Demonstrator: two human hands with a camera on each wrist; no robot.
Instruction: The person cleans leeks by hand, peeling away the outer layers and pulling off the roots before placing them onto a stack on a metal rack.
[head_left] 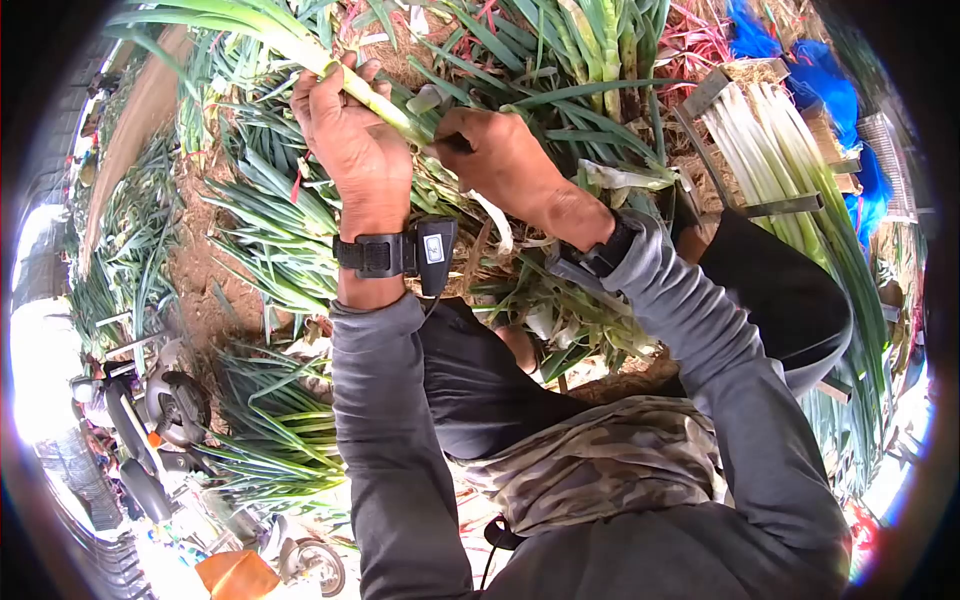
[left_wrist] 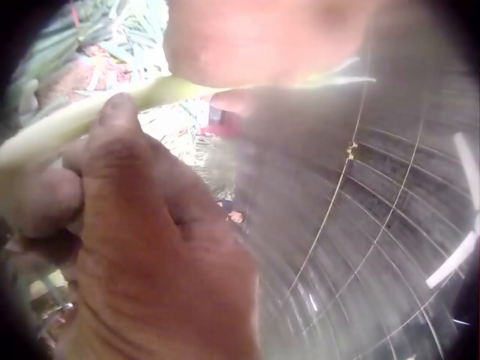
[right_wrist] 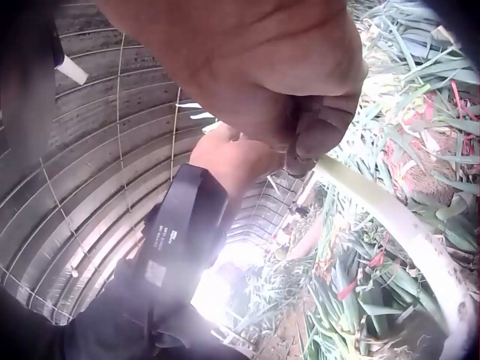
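Observation:
A long green onion [head_left: 385, 105] slants across the head view, its green leaves toward the top left. My left hand [head_left: 360, 140] grips its pale stalk, with the thumb along it in the left wrist view. The curled fingers of my right hand [head_left: 510, 175] pinch the stalk farther along and hide that part. Thin pale wisps [left_wrist: 337, 79] stick out past the right hand in the left wrist view. In the right wrist view, a whitish, dirt-specked length of stalk [right_wrist: 409, 225] bends down from the right fingers.
Piles of green onions [head_left: 280, 240] lie on the ground around the person. At right, a wooden rack [head_left: 780, 207] holds a bundle with white stalks [head_left: 765, 150]. Trimmed leaves [head_left: 560, 310] lie between the legs. Blue plastic [head_left: 830, 80] and pink ties [head_left: 690, 40] are at upper right.

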